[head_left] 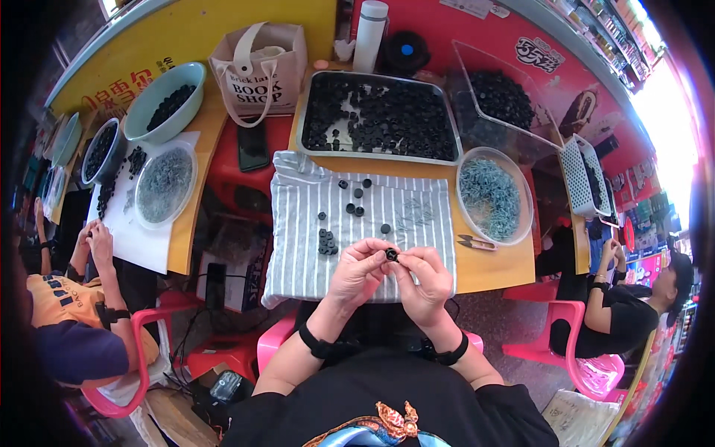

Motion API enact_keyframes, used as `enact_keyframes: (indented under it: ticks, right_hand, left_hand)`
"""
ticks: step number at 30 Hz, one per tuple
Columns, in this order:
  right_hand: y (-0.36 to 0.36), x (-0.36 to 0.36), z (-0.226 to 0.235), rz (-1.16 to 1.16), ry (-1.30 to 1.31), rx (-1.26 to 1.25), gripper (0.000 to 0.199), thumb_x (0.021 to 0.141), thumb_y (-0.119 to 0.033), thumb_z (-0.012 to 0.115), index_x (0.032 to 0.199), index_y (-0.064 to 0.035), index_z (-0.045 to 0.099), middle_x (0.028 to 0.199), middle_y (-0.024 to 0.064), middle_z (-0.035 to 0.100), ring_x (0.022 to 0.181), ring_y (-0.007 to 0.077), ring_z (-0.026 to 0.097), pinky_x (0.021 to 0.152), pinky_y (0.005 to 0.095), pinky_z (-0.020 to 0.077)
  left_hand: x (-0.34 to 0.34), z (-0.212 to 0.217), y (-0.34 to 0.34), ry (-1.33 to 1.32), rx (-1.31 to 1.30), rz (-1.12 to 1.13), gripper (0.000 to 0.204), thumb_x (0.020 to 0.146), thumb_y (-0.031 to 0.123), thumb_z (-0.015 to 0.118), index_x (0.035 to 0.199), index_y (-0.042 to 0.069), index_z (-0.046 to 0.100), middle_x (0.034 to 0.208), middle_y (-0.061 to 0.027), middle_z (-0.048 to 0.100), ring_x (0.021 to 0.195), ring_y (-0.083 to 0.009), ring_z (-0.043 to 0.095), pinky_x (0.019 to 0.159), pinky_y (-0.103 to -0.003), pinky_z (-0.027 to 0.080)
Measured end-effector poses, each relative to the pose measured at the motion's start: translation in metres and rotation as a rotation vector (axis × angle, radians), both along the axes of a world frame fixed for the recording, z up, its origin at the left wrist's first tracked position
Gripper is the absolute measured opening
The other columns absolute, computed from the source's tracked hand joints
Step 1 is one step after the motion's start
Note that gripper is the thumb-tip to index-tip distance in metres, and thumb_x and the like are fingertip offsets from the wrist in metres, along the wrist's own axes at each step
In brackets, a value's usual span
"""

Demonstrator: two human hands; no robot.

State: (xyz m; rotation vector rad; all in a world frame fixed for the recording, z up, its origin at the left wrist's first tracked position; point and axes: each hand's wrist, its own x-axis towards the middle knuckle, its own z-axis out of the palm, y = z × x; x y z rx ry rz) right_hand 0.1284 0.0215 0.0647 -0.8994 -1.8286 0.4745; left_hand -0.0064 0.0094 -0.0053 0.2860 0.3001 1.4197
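Note:
Between the fingertips of my left hand [359,270] and my right hand [423,281] is a small round black plastic part [391,255]; both hands pinch it above the front of a grey striped cloth [298,246]. Several loose black parts [359,211] lie on the cloth beyond my hands, with a tight cluster of similar parts [327,242] left of them. To the right, a thin scatter of small clear bluish pieces [413,214] rests on the fabric. Small snips [477,243] lie on the table at the cloth's right.
Behind the cloth stands a metal tray [380,156] of black parts. A round tub [526,216] of bluish pieces and a clear bin [477,104] sit at right. A canvas bag [290,59], white bottle [370,37] and phone [253,146] are farther back. Co-workers sit at both sides.

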Motion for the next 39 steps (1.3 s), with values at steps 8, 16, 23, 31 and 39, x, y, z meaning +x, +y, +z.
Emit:
enact_keyframes:
  ticks: [8, 16, 23, 31, 39]
  right_hand:
    - [0.002, 0.0, -0.002, 0.012, -0.047, 0.048, 0.022, 0.072, 0.01, 0.077, 0.091, 0.0018, 0.068, 0.086, 0.0136, 0.065, 0.074, 0.0241, 0.066, 0.063, 0.0301, 0.0535]
    - [-0.001, 0.002, -0.027, 0.042, 0.348, -0.301, 0.019, 0.079, 0.012, 0.073, 0.094, 0.0016, 0.067, 0.095, 0.0099, 0.065, 0.086, 0.0151, 0.064, 0.074, 0.0261, 0.0531]
    - [-0.001, 0.001, -0.038, 0.074, 0.576, -0.439, 0.018, 0.082, 0.013, 0.069, 0.096, 0.0021, 0.067, 0.098, 0.0095, 0.066, 0.089, 0.0143, 0.065, 0.078, 0.0258, 0.0532]
    - [0.001, 0.003, -0.038, 0.152, 0.745, -0.541, 0.016, 0.084, 0.013, 0.067, 0.096, 0.0022, 0.068, 0.1, 0.0103, 0.066, 0.09, 0.0154, 0.065, 0.081, 0.0269, 0.0532]
    - [-0.002, 0.0, -0.033, 0.022, 0.538, -0.393, 0.017, 0.081, 0.013, 0.07, 0.094, 0.0022, 0.067, 0.097, 0.0103, 0.065, 0.086, 0.015, 0.064, 0.075, 0.0255, 0.0531]
  left_hand:
    - [0.002, 0.001, 0.0, 0.024, 0.016, 0.021, 0.017, 0.092, 0.002, 0.066, 0.109, -0.001, 0.066, 0.106, -0.012, 0.07, 0.09, -0.0154, 0.067, 0.078, -0.028, 0.055]
    - [0.005, 0.0, 0.001, 0.065, -0.008, 0.069, 0.016, 0.092, 0.001, 0.066, 0.107, -0.001, 0.066, 0.105, -0.0118, 0.07, 0.084, -0.0127, 0.065, 0.077, -0.025, 0.053]
    - [0.007, 0.003, 0.001, 0.089, -0.018, 0.111, 0.014, 0.094, 0.002, 0.064, 0.107, -0.001, 0.065, 0.106, -0.012, 0.069, 0.086, -0.0125, 0.063, 0.078, -0.025, 0.052]
    - [0.007, 0.006, 0.001, 0.081, -0.018, 0.106, 0.014, 0.095, 0.003, 0.063, 0.108, -0.002, 0.064, 0.107, -0.0135, 0.069, 0.089, -0.0144, 0.063, 0.08, -0.028, 0.052]
    - [0.008, 0.003, 0.001, 0.087, -0.031, 0.119, 0.014, 0.094, 0.002, 0.064, 0.108, -0.001, 0.065, 0.108, -0.0131, 0.069, 0.089, -0.0137, 0.064, 0.079, -0.026, 0.052]
